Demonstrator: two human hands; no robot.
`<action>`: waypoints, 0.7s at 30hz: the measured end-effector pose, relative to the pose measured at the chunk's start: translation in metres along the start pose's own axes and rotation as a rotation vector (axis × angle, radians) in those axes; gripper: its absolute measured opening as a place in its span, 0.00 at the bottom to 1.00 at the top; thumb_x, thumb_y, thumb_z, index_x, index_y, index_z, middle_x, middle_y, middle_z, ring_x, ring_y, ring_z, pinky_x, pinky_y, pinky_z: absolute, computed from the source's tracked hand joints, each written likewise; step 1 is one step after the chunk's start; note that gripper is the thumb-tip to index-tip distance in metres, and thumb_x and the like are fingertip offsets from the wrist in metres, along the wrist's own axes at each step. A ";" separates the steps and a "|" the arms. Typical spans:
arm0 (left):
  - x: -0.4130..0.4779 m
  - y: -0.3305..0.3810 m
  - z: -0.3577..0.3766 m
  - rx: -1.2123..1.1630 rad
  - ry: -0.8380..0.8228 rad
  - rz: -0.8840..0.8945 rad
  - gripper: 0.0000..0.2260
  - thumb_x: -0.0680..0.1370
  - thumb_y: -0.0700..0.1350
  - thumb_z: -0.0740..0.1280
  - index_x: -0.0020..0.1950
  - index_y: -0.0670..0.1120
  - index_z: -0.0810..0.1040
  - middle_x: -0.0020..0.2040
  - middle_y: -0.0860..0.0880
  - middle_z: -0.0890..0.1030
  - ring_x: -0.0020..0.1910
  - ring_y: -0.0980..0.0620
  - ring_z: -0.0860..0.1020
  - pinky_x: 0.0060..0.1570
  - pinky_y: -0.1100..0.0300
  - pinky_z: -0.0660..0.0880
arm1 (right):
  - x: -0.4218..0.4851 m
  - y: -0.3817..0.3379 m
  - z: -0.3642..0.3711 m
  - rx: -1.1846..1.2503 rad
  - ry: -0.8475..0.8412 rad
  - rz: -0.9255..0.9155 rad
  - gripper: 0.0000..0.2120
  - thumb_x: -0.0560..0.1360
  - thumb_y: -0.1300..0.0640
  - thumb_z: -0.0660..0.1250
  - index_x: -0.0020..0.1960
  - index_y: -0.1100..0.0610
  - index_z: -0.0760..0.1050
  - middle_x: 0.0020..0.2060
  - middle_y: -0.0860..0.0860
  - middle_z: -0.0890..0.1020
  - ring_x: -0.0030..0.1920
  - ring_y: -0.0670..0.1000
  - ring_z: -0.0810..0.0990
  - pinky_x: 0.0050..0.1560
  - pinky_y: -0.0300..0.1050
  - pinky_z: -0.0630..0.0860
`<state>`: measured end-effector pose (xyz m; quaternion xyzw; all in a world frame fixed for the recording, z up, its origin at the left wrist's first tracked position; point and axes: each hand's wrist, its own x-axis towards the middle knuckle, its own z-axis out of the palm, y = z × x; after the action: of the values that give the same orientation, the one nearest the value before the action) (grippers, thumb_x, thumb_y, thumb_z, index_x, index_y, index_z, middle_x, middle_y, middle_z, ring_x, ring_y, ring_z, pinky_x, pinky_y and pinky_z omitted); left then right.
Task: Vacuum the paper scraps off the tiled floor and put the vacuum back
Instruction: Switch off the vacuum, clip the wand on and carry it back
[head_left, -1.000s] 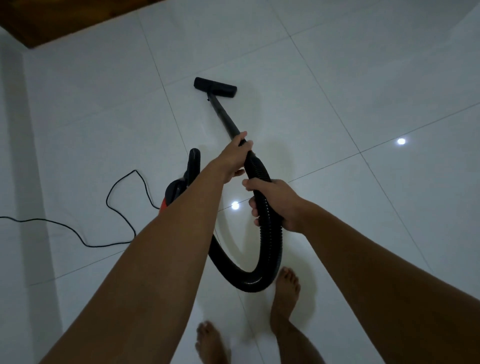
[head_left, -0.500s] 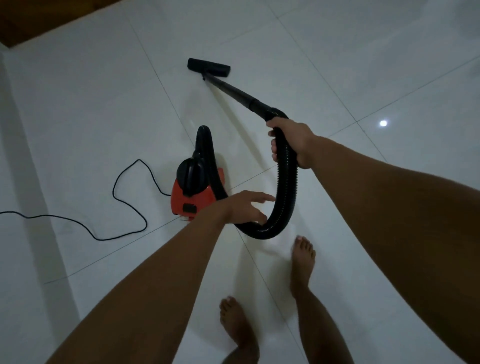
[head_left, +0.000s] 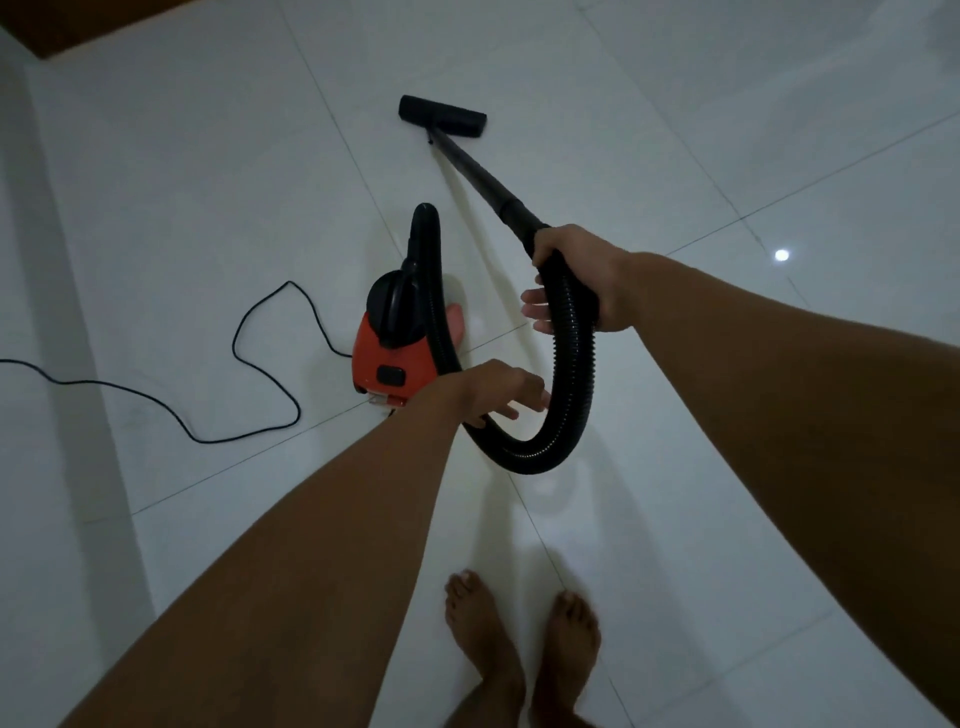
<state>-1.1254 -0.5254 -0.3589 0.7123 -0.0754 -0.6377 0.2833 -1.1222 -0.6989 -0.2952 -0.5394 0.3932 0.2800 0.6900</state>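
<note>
No brand, label or writing can be read anywhere; the light is dim.

The vacuum sits left of centre in the frame, a small canister with a smooth red plastic body, a rounded black top and a dark rectangular button on its near face. A ribbed black hose rises from its top, loops down toward the lower middle of the frame in a U and climbs to the right hand. That hand is clenched around the hose where the ribbing meets the smooth, rigid black wand. The wand runs straight toward the upper middle, ending in a flat, bar-shaped nozzle lying on the floor.

The left hand is at centre, fingers spread and loose, holding nothing; it hovers just in front of the hose beside the canister, and contact cannot be judged.

A thin black cord snakes in loose curves from the canister to the left edge. The floor is large, glossy white tiles with thin grout lines, reflecting a light spot at right. Two bare feet stand at lower centre. No scraps are discernible.
</note>
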 end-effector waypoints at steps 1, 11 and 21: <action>0.006 -0.005 0.000 -0.006 0.029 0.015 0.12 0.80 0.51 0.65 0.59 0.52 0.83 0.65 0.53 0.80 0.64 0.48 0.76 0.63 0.47 0.70 | 0.003 0.003 0.000 -0.079 0.029 0.038 0.15 0.70 0.52 0.66 0.52 0.60 0.73 0.43 0.57 0.84 0.36 0.54 0.86 0.38 0.50 0.83; 0.032 0.021 -0.046 -0.618 0.702 0.086 0.13 0.80 0.49 0.61 0.50 0.46 0.84 0.42 0.50 0.84 0.39 0.53 0.80 0.44 0.56 0.78 | 0.020 0.023 -0.003 -0.199 0.190 -0.032 0.18 0.78 0.50 0.68 0.62 0.60 0.71 0.39 0.58 0.85 0.32 0.52 0.82 0.41 0.49 0.83; 0.056 0.019 -0.025 -0.600 0.565 -0.009 0.14 0.83 0.46 0.57 0.58 0.44 0.81 0.49 0.47 0.84 0.42 0.52 0.81 0.40 0.58 0.74 | 0.032 0.025 -0.022 -0.203 0.112 0.065 0.14 0.76 0.50 0.68 0.52 0.60 0.72 0.32 0.55 0.80 0.27 0.51 0.79 0.35 0.44 0.81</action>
<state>-1.0870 -0.5593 -0.3975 0.7454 0.1981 -0.4120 0.4852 -1.1304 -0.7144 -0.3382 -0.6084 0.4181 0.3099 0.5991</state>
